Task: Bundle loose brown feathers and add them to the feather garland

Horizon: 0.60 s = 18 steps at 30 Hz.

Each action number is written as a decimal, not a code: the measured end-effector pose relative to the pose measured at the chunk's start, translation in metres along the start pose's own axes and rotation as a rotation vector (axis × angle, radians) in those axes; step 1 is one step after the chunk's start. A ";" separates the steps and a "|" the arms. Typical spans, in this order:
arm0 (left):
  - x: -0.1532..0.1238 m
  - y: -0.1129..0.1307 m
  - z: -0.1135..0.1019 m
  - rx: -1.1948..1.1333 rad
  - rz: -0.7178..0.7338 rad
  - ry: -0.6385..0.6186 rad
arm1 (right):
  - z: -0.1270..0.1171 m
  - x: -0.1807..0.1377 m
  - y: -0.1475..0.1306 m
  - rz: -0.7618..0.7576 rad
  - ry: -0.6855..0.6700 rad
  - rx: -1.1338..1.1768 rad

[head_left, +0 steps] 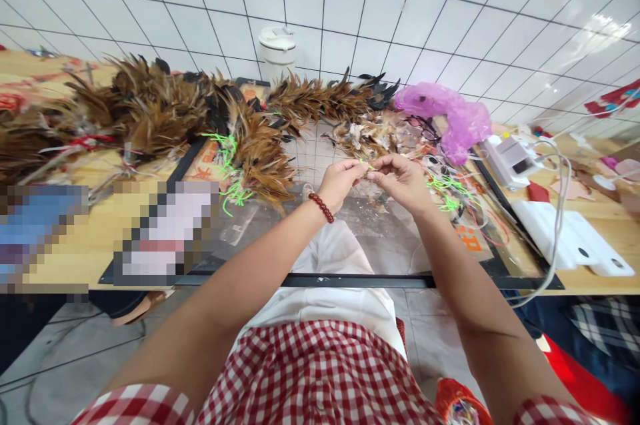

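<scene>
Green strand (367,164), mostly hidden, pinched by left hand (341,180) and right hand (403,181) together. Brown feathers (264,161) left of the left hand; lime-green threads (447,186) just right of the right hand, purple bag (463,119) beyond.

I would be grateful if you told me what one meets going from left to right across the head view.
Green strands on the left → white lidded cup → left hand → right hand → green strands on the right → flat white plastic block.
</scene>
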State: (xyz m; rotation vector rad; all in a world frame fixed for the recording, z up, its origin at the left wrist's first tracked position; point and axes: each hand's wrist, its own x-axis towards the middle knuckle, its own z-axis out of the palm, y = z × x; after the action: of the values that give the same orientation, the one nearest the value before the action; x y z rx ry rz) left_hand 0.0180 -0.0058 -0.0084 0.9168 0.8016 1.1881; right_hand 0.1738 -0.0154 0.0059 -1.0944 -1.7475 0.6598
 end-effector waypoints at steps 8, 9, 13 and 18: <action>0.005 -0.002 -0.005 0.278 0.270 0.038 | 0.003 -0.002 -0.006 0.031 0.076 -0.068; 0.005 -0.001 -0.007 0.360 0.335 0.054 | 0.004 -0.002 -0.007 0.041 0.093 -0.076; 0.002 0.004 -0.010 0.587 0.490 0.113 | 0.010 -0.002 -0.008 0.085 0.153 -0.065; 0.002 -0.002 -0.009 0.465 0.499 0.088 | 0.019 -0.004 -0.010 0.019 0.154 -0.018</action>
State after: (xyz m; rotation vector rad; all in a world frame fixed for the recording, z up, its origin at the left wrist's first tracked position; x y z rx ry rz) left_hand 0.0112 -0.0023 -0.0142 1.5177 0.9740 1.5094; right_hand 0.1537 -0.0230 0.0042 -1.1450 -1.6156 0.5576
